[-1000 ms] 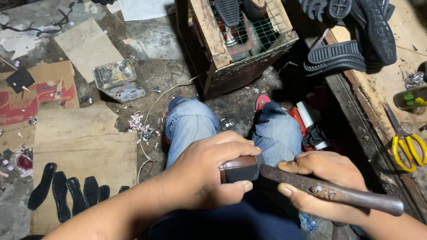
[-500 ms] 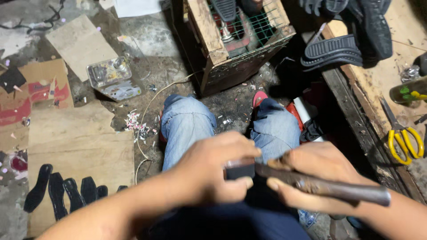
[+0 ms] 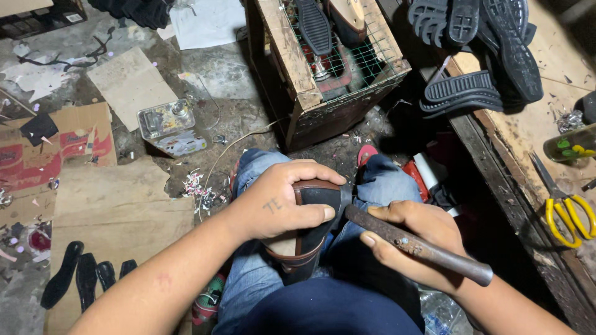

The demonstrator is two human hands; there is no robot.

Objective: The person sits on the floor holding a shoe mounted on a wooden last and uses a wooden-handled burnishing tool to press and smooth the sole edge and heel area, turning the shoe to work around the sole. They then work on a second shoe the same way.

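My left hand is clamped over a dark shoe with brown trim, which rests upright on my lap between my jeans-clad knees. My right hand grips a rusty metal hammer-like tool by its handle. The tool's head end meets the side of the shoe at its top, just beside my left thumb. The handle's dark end sticks out to the lower right past my wrist.
A wooden crate with wire mesh holding shoe parts stands ahead of my knees. Black soles and yellow scissors lie on the wooden bench at right. Cardboard sheets, a flat metal can and black insoles cover the floor at left.
The camera has tilted down slightly. Both hands keep their grip, and the tool's head stays against the shoe with only small shifts.
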